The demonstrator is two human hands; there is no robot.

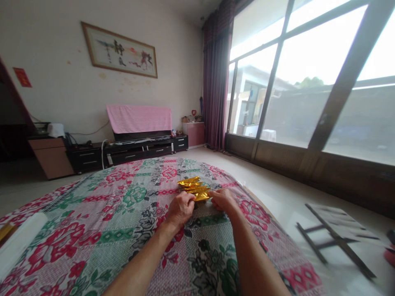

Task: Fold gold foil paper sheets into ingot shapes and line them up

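Observation:
A shiny gold foil sheet (197,189), creased into zigzag folds, is just above the flowered tablecloth (129,230) near the middle of the head view. My left hand (181,209) pinches its near left edge, fingers closed. On the near right edge, my right hand (222,200) also has its fingers closed around the foil. The far end of the foil spreads away from me, and my fingers hide parts of its near edge.
At the table's left edge lie a white roll or box (26,238) and a gold piece (6,232). A low wooden stool (339,226) stands on the floor to the right. Black cabinets (138,154) and a pink-covered television (138,117) line the far wall.

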